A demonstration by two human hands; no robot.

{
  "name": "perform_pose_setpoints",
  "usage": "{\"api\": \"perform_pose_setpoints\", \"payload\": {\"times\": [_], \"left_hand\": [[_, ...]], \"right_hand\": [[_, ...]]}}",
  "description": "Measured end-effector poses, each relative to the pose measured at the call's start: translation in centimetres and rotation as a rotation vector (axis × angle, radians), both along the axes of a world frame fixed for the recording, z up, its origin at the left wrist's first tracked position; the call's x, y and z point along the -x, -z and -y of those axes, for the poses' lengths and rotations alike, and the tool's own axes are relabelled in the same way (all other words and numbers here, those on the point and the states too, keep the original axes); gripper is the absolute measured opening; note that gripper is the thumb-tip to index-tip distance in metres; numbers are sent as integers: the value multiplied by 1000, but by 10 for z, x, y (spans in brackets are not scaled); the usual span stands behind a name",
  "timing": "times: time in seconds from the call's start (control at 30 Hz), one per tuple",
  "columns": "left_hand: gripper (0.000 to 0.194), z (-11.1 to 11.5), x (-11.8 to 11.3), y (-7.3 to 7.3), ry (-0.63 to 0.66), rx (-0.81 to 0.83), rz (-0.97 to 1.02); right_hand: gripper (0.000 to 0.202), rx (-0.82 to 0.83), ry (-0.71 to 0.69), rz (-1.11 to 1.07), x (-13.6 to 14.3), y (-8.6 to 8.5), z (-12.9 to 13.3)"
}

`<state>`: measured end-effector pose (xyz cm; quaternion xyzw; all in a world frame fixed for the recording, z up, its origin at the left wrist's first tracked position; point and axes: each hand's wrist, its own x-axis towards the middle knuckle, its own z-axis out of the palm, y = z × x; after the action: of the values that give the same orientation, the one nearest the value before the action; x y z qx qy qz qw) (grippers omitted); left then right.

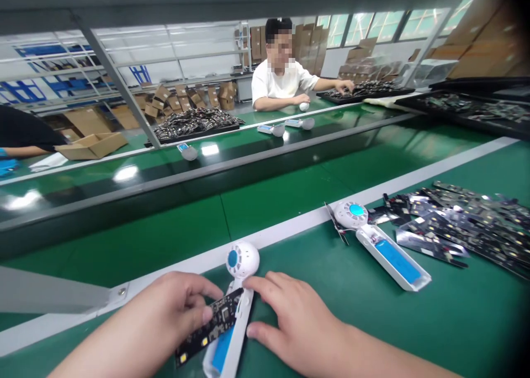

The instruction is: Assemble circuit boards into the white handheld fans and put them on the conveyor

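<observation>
My left hand (182, 306) pinches a long black circuit board (215, 324) with yellow-white square parts, slanted over an open white device (244, 261). This device has a round head with a blue disc and a hollow handle holding a blue battery (222, 349). The board's upper end meets the handle just below the head. My right hand (296, 317) steadies the device from the right, index finger at its neck and thumb against the handle's side. Its other fingers are partly hidden. A second such device (393, 259) lies open to the right, blue battery showing.
Circuit boards (476, 223) lie heaped at the right. Beyond the white bench edge (290, 229) runs a green conveyor belt (265, 193). Across it, a person in a white shirt (281, 88) reaches toward a black tray of boards (368, 91). A metal post (53, 289) stands at the left.
</observation>
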<state>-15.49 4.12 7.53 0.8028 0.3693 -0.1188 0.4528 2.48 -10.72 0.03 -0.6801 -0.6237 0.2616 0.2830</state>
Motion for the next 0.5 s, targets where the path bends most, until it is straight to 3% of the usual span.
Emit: {"api": "perform_pose_setpoints", "payload": {"times": [0.17,0.27,0.4,0.5], "left_hand": [[27,1,4,-9,-10,-142,5],[38,14,2,-8,-168,-232,91],[53,39,-8,12,-451,-139,254],[46,66,-17,36,-383,-77,344]], "right_hand": [[64,-29,17,-109,-2,1,1],[77,2,94,-366,4,4,5],[99,81,119,-972,13,3,12],[97,62,187,-1118,10,-2,17]]}}
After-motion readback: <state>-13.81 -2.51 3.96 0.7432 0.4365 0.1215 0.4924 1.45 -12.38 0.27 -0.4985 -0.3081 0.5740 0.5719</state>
